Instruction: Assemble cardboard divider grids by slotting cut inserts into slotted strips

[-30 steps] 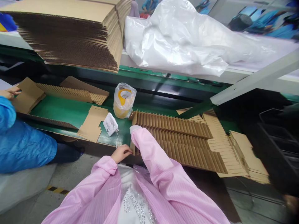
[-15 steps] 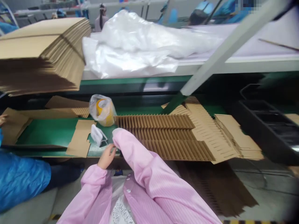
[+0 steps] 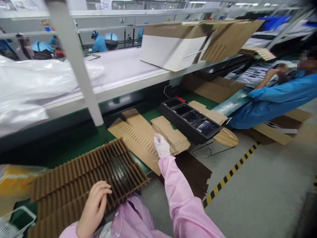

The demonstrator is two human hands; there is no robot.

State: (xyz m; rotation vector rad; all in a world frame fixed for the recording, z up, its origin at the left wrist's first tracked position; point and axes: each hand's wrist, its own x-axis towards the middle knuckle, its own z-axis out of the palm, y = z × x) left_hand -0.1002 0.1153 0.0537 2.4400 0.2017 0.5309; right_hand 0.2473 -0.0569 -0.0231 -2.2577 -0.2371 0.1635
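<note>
My left hand (image 3: pixel 96 202) is bare and loosely open, its fingers stretched over a brown cardboard divider grid (image 3: pixel 86 175) made of many crossed strips. Whether it presses on the grid I cannot tell. Further right, my right hand (image 3: pixel 162 145) wears a white glove. Its fingers are closed at the edge of a slotted cardboard sheet (image 3: pixel 140 134), one of a pile of flat slotted pieces. Just beyond that hand lies another stack of notched cardboard pieces (image 3: pixel 170 132).
A black compartment tray (image 3: pixel 190 120) stands right of the cardboard. A slanted white post (image 3: pixel 74 62) rises behind the grid. Bagged yellow tape (image 3: pixel 15 181) lies at left. A worker in blue (image 3: pixel 277 99) is at right. A large box (image 3: pixel 170 46) sits on the shelf.
My view has swung to the right. My right hand has gone from beside my left hand to the slotted sheets. My left hand is now over the divider grid.
</note>
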